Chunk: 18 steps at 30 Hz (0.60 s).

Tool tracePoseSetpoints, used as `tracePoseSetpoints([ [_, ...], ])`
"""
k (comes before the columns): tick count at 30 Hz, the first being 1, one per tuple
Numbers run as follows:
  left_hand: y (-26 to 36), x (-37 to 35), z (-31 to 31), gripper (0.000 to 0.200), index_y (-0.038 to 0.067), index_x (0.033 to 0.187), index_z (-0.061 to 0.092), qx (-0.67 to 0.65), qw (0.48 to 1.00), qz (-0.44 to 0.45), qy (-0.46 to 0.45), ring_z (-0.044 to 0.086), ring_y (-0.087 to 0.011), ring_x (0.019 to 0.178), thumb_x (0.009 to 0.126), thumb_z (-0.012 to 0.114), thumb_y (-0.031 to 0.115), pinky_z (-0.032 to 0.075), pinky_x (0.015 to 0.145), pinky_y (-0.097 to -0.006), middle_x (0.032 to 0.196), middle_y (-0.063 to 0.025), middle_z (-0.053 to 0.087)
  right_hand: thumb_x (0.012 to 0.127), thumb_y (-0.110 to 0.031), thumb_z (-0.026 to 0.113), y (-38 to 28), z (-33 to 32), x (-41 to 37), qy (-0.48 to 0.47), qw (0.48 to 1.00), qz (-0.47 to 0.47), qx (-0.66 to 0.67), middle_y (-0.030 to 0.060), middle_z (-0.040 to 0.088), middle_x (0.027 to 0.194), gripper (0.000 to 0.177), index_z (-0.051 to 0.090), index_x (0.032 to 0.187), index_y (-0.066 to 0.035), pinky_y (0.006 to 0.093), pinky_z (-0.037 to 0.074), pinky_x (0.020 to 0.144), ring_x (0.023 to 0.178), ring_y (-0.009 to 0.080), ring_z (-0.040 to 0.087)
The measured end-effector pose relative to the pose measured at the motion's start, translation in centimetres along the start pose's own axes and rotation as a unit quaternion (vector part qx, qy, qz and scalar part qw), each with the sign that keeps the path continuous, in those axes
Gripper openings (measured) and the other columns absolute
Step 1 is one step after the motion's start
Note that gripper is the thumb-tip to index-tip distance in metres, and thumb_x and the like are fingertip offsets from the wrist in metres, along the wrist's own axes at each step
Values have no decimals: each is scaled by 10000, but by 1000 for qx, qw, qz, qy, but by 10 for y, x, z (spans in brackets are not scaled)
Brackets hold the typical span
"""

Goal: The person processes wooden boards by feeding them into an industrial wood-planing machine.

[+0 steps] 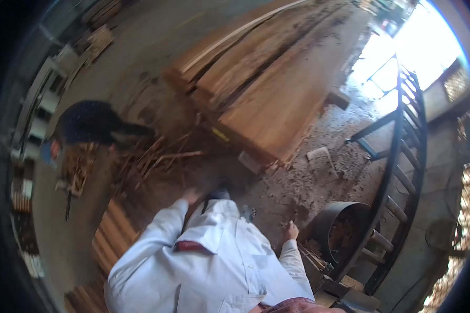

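My left hand [191,196] hangs by my left thigh, smeared and dim, its fingers hard to make out. To the right of my body, my right hand [292,230] is closed, low over the dusty floor [277,208]; anything inside it is hidden. The nearest thing to it is a round metal drum [321,225] lying open toward the right, with scraps in it. Ahead of me are stacked thick wooden slabs [277,115], their near ends facing my feet. A heap of thin wood strips [159,156] lies ahead of my left hand.
At left a person in dark clothes [86,122] bends over beside a crate of wood scraps [78,169]. A dark metal frame with rollers [402,172] runs along the right. Boards [117,229] lie at my lower left. Sawdust and chips [329,177] cover the floor beside the slabs.
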<state>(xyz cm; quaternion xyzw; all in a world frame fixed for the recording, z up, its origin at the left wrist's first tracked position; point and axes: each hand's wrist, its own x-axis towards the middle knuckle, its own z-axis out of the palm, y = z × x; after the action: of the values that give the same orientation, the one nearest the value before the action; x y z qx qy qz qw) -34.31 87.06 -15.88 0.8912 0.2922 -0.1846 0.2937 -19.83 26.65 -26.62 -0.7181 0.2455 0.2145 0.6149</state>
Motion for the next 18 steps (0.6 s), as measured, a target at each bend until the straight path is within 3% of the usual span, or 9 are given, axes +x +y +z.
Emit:
tracePoseSetpoints([
  [1,-3,-6,-19,629,2,1358,633,90,981,165,-59,549,-431,1334,981,604,504,445,1112,-484,1409,-274,597,1031,-349,632,25,-8,16,10,997,-28,-65,71,722,925,354,697,1092,-7,332,560,657,731,194,668],
  [2,49,-41,-54,623,-26,1346,630,-64,997,-36,-24,591,-429,1286,985,613,482,467,1091,-474,1372,-280,623,1033,-357,624,-4,3,-1,10,1000,11,-15,74,722,923,353,698,1068,-14,336,561,659,748,192,678],
  [3,41,-33,-51,585,-46,1324,638,-43,996,-72,-4,634,-416,1218,983,633,431,491,1040,-469,1319,-271,660,1036,-366,615,-35,15,-19,14,998,50,36,77,722,920,355,699,1044,-21,339,562,660,766,189,687],
  [4,42,-31,-54,548,-49,1292,654,-147,983,-106,4,647,-408,1191,981,642,402,496,1019,-464,1293,-258,676,1038,-374,606,-66,27,-39,23,992,89,86,80,722,918,359,700,1020,-28,343,563,661,783,187,697],
  [5,45,-26,-59,512,-53,1260,670,-250,958,-142,12,661,-400,1164,979,651,374,501,998,-458,1268,-245,692,1038,-373,610,-93,36,-46,29,997,37,60,74,723,919,360,705,1034,-26,332,558,668,783,174,689],
  [7,47,0,-68,484,-54,1236,670,-270,952,-118,77,665,-392,1159,973,661,352,505,983,-447,1248,-237,700,1038,-371,617,-145,55,-54,40,997,-63,4,62,726,922,363,714,1062,-22,309,546,681,783,146,674],
  [9,58,20,-90,455,-51,1226,664,-267,950,-84,135,668,-385,1156,975,663,329,508,974,-439,1244,-232,701,1040,-353,628,-192,76,-45,26,996,-68,58,40,719,924,364,704,1137,-10,275,525,721,816,125,657],
  [14,182,66,-197,393,-30,1259,630,-211,938,95,260,673,-378,1143,1002,639,268,522,959,-442,1249,-229,690,1060,-358,606,-304,126,-19,-26,982,-143,124,25,704,948,396,675,1199,6,250,504,730,826,95,630],
  [18,252,91,-250,382,-27,1270,621,-217,915,178,289,666,-386,1141,1007,636,250,519,969,-450,1224,-229,687,1054,-413,606,-391,165,-25,-2,975,-206,88,85,665,1077,496,615,1288,24,303,535,819,957,149,633],
])
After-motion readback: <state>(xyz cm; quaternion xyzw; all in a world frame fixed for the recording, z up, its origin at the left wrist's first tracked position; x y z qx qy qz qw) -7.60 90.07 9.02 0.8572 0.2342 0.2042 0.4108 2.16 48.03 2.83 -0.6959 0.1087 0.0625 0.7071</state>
